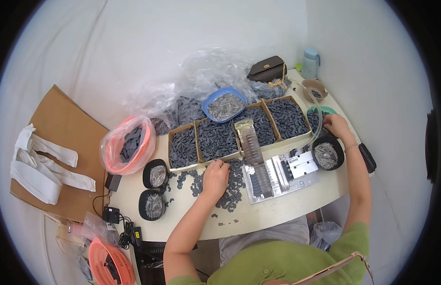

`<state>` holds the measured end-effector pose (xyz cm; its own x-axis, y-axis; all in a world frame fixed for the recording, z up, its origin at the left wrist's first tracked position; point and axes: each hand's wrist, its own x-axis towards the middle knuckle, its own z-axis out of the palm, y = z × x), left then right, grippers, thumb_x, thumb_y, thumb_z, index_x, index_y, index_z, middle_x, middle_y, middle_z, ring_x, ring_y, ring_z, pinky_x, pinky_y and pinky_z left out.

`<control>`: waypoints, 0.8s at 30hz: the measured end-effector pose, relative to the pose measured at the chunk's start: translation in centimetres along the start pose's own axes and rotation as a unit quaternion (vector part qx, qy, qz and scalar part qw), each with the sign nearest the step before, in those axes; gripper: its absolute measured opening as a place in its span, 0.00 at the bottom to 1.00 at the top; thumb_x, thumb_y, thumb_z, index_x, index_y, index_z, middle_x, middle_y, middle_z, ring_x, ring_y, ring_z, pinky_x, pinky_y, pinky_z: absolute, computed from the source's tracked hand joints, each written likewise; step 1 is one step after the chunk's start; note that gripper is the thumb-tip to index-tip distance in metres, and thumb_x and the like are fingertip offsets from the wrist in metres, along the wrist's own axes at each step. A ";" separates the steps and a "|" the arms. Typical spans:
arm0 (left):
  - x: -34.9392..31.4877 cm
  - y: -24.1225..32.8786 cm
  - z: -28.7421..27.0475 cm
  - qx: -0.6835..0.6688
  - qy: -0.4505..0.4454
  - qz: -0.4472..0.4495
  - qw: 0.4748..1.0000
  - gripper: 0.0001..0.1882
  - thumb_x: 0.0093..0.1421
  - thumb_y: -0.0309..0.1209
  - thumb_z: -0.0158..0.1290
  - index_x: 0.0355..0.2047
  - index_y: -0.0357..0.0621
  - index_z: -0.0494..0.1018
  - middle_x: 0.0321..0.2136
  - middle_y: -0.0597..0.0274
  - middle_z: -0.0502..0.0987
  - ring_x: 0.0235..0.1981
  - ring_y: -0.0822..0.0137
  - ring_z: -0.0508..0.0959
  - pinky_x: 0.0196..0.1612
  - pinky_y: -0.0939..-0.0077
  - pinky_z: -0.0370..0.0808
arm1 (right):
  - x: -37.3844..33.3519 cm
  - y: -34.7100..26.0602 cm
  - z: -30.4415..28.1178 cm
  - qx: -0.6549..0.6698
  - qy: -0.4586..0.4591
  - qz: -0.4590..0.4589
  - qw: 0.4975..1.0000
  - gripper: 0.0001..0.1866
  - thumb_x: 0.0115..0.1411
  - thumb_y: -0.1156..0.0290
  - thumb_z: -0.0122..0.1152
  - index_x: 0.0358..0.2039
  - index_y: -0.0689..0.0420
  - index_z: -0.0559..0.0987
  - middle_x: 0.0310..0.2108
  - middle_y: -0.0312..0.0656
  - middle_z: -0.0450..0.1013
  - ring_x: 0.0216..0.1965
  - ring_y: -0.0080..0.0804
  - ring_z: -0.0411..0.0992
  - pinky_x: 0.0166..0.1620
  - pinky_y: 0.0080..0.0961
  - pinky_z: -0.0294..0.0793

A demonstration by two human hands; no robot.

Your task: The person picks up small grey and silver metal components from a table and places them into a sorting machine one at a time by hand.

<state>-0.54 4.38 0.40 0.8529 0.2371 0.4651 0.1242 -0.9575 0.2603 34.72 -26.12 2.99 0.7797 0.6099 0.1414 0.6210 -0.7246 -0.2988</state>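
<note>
My left hand point(216, 179) rests over a loose spread of small dark grey plastic pieces point(233, 190), close to the front of the divided cardboard box. Its fingers are curled, and whatever lies between them is hidden. On the right, my right hand point(336, 126) reaches to the edge of a green bowl point(329, 109) of similar dark pieces. Those fingers are pressed together; I cannot make out what they hold. Between my hands sits a metal fixture point(302, 165) on a plate, with a clear ridged strip point(251, 142) beside it and a clear hose running to it.
Dark pieces fill the cardboard box point(196, 166). A blue tray point(205, 105) and black bowls point(342, 160) hold thin metal pins. A pink basket point(149, 149) stands left, near cardboard point(70, 114) with white sleeves. A bag point(266, 69) and a bottle point(310, 64) stand at the back.
</note>
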 end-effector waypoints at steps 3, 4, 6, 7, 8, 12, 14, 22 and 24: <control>0.2 0.5 0.0 -0.017 0.008 0.016 1.000 0.05 0.50 0.21 0.57 0.29 0.38 0.74 0.30 0.56 0.73 0.36 0.54 0.74 0.39 0.64 0.72 | -0.5 1.0 0.6 -0.057 0.098 -0.026 0.993 0.07 0.52 0.76 0.58 0.33 0.60 0.80 0.29 0.48 0.77 0.35 0.45 0.76 0.40 0.36 0.74; 0.2 0.8 -0.2 -0.024 0.012 0.020 0.999 0.05 0.50 0.21 0.56 0.29 0.38 0.73 0.31 0.56 0.73 0.36 0.54 0.74 0.39 0.64 0.72 | -0.6 1.0 0.6 -0.052 0.130 -0.035 0.989 0.08 0.53 0.76 0.57 0.34 0.60 0.80 0.30 0.48 0.77 0.34 0.46 0.76 0.40 0.36 0.74; 0.5 2.2 -0.2 -0.103 0.016 0.028 0.994 0.06 0.50 0.21 0.56 0.30 0.38 0.73 0.31 0.56 0.73 0.36 0.54 0.74 0.38 0.64 0.73 | -0.8 0.9 0.6 -0.044 0.195 -0.053 0.978 0.09 0.54 0.77 0.55 0.36 0.59 0.80 0.32 0.49 0.76 0.34 0.48 0.75 0.40 0.36 0.74; 0.6 2.9 0.1 -0.142 0.019 0.031 0.989 0.07 0.50 0.21 0.56 0.30 0.38 0.73 0.31 0.56 0.73 0.36 0.55 0.74 0.37 0.64 0.73 | -0.9 0.2 0.4 -0.009 0.206 -0.062 0.977 0.09 0.54 0.77 0.55 0.36 0.59 0.80 0.33 0.49 0.76 0.33 0.48 0.74 0.40 0.35 0.74; 0.6 3.5 0.6 -0.111 0.016 0.048 0.992 0.09 0.49 0.21 0.55 0.32 0.39 0.73 0.33 0.58 0.74 0.37 0.57 0.75 0.36 0.66 0.75 | -1.2 -0.9 0.0 0.026 0.217 -0.071 0.973 0.10 0.54 0.77 0.54 0.36 0.60 0.79 0.34 0.49 0.76 0.33 0.48 0.74 0.40 0.35 0.74; 0.7 4.8 1.6 -0.047 0.000 0.147 0.988 0.12 0.47 0.21 0.52 0.35 0.38 0.74 0.35 0.57 0.76 0.38 0.58 0.77 0.37 0.70 0.77 | -3.5 -8.0 -0.3 0.329 0.077 -0.083 0.938 0.12 0.54 0.81 0.51 0.38 0.60 0.79 0.32 0.43 0.73 0.31 0.32 0.75 0.38 0.24 0.75; 0.0 5.0 1.5 0.007 -0.049 0.165 0.985 0.15 0.47 0.22 0.51 0.38 0.35 0.74 0.38 0.54 0.76 0.41 0.58 0.76 0.39 0.69 0.77 | -5.0 -12.2 0.1 0.443 -0.083 -0.111 0.886 0.12 0.55 0.82 0.52 0.39 0.61 0.79 0.35 0.40 0.72 0.32 0.25 0.74 0.37 0.20 0.75; -1.7 6.0 -0.1 0.090 -0.045 0.200 0.975 0.22 0.47 0.24 0.52 0.46 0.34 0.72 0.48 0.49 0.74 0.51 0.52 0.73 0.54 0.61 0.69 | -7.7 -20.2 5.4 0.236 -0.050 -0.363 0.900 0.12 0.53 0.74 0.61 0.39 0.62 0.78 0.34 0.46 0.74 0.34 0.43 0.75 0.40 0.32 0.76; -2.5 5.4 -1.5 0.022 -0.040 0.154 0.987 0.22 0.47 0.23 0.53 0.46 0.35 0.73 0.48 0.50 0.74 0.52 0.51 0.72 0.55 0.58 0.68 | -7.9 -20.7 6.9 0.192 -0.035 -0.374 0.907 0.08 0.56 0.70 0.57 0.36 0.59 0.75 0.35 0.43 0.74 0.37 0.43 0.74 0.38 0.34 0.75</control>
<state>-2.72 -1.15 1.90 0.8908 -0.0789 0.4476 -0.1274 -0.9887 0.0792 15.13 -13.71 1.61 0.1369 0.9129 0.3846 0.8898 0.0573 -0.4527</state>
